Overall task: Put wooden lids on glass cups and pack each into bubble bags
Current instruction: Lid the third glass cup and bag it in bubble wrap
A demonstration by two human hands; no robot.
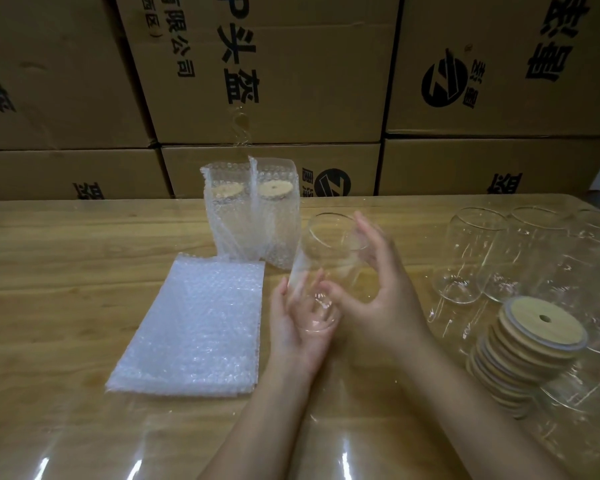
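A clear glass cup point(321, 261) with no lid is held tilted above the table's middle, its mouth pointing up and away. My left hand point(297, 327) cups its base from below. My right hand point(385, 289) rests against its right side, fingers spread along the wall and thumb near the base. A leaning stack of round wooden lids point(530, 344), each with a small hole, sits at the right. A flat pile of bubble bags point(196, 327) lies at the left. Two packed cups in bubble bags point(253, 216) stand upright behind it, their wooden lids showing through.
Several empty glass cups point(475, 254) stand at the right, behind and around the lids. The wooden table point(66, 258) has a glossy clear cover. Stacked cardboard boxes point(274, 81) wall off the far edge.
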